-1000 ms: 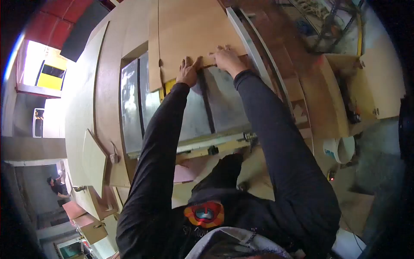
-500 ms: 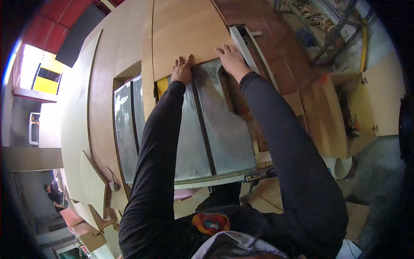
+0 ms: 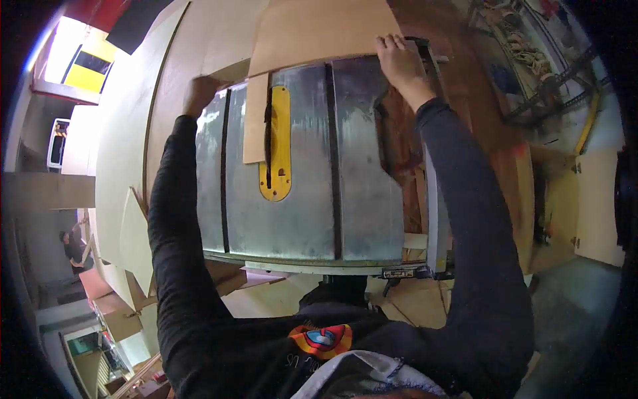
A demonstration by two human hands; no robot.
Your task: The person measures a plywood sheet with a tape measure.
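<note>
Board [image 3: 325, 30]: a tan sheet at the far side of the metal table [image 3: 299, 229], its near edge crossing the tabletop.
Right hand [image 3: 401, 63]: laid on the board's near right corner, fingers close together and stretched over the top, not clamped.
Left hand [image 3: 200, 94]: off the board, by the table's far left; whether its fingers grip anything cannot be told.
Strip [image 3: 255, 130]: a narrow tan piece beside the dark slot [image 3: 268, 143], its far end at the board's edge; whether they join is unclear.
Yellow plate [image 3: 282, 153]: set into the tabletop around the slot; whether a blade stands there is hard to tell.
Good handling: the board is probably best pressed flat and steered evenly, with light pressure at the corner.
Care: both hands should go around the slot's line, never over it, and the strip should not be nudged sideways.
</note>
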